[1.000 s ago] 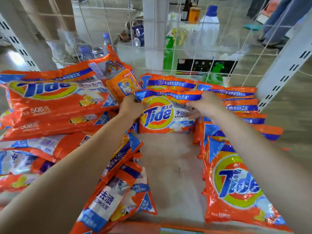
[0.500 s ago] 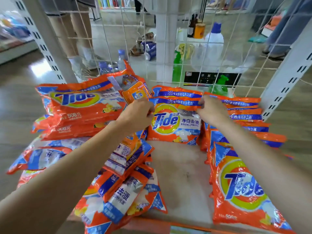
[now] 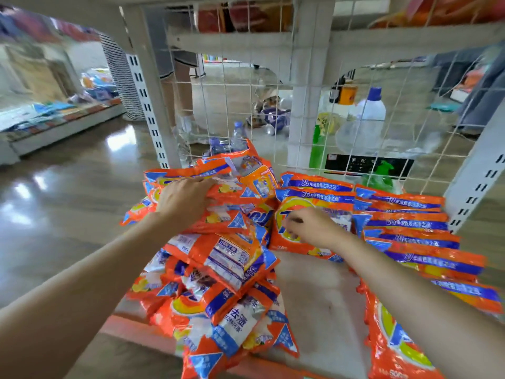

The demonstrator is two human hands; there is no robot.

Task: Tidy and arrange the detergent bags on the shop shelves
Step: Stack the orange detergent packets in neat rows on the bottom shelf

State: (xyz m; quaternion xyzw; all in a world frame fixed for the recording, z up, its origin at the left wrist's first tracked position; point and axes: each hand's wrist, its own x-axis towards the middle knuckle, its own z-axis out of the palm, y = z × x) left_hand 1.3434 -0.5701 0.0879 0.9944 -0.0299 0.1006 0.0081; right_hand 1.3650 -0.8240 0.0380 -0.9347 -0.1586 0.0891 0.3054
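Note:
Orange Tide detergent bags fill a shelf. My left hand lies palm down on the top bag of a stack at the back left. My right hand hovers with loosely curled fingers in front of an upright bag at the back centre and holds nothing. A row of upright bags stands to its right. A jumbled heap of bags spills down the left side to the front edge. One bag lies flat at the front right.
A white wire mesh closes the shelf's back, and white slotted posts stand at its sides. Bottles stand behind the mesh. A person's legs show beyond it. Another shelf board runs overhead.
Both hands let go of the centre bag's top edge, and it stays upright. My left hand moved left onto the stack's top bag. My right hand dropped lower. The camera tilted up.

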